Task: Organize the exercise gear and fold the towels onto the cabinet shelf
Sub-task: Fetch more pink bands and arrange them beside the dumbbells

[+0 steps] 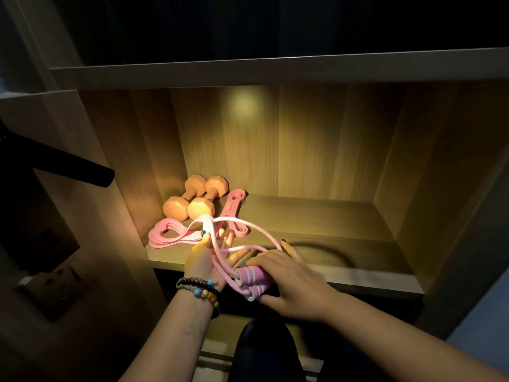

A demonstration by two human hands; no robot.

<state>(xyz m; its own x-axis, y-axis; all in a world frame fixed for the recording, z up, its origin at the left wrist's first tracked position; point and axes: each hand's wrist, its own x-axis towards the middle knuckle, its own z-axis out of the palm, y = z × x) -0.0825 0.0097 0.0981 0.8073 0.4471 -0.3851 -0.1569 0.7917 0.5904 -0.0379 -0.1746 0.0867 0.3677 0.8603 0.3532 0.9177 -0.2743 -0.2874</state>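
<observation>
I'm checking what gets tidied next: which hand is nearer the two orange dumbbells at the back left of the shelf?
Left. The left hand holds the pink jump rope's loops just in front of the orange dumbbells; the right hand grips the rope's pink handles farther out, at the wooden shelf's front edge.

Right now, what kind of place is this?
Probably a home, at a lit wooden cabinet shelf used for storage. Two orange dumbbells and pink resistance bands lie on it; both hands coil a pink jump rope; a wall outlet sits left.
</observation>
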